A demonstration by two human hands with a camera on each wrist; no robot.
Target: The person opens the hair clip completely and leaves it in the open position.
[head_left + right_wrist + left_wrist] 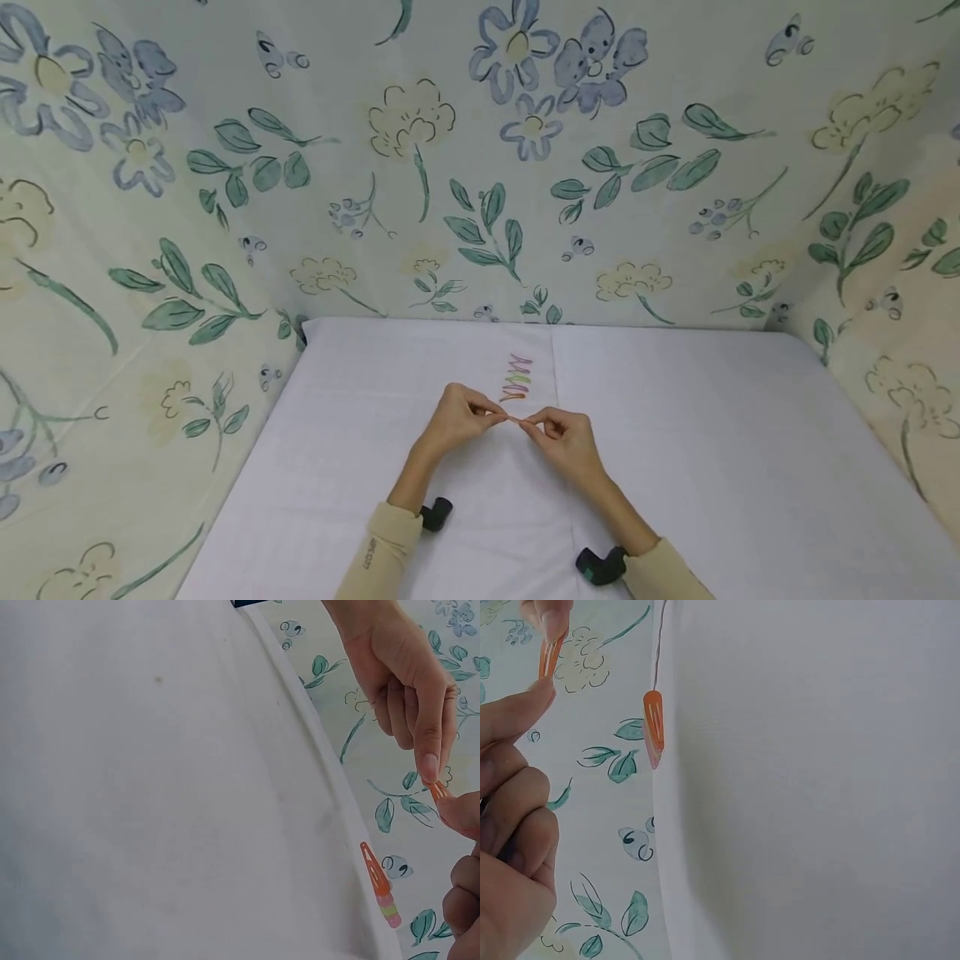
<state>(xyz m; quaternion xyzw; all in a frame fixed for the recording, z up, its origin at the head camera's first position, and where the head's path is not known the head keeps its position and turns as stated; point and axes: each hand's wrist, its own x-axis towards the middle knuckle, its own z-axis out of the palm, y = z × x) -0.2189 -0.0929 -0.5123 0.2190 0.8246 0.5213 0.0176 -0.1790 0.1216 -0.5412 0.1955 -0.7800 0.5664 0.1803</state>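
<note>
Both hands pinch one orange snap hair clip (550,658) between them, above the white table. In the head view my left hand (461,414) grips its left end with thumb and forefinger. The right hand (567,442) pinches the other end, and the fingertips hide much of the clip. Just beyond the hands lies a column of several snap hair clips, with an orange clip (513,397) nearest, then pink, green and purple ones. The right wrist view shows the orange clip (375,870) of that column flat on the cloth.
A white cloth (697,433) covers the table, with a crease running from the far edge toward the front. Floral fabric (480,167) hangs behind and at both sides. Black wrist devices (437,514) sit at each forearm, close over the cloth.
</note>
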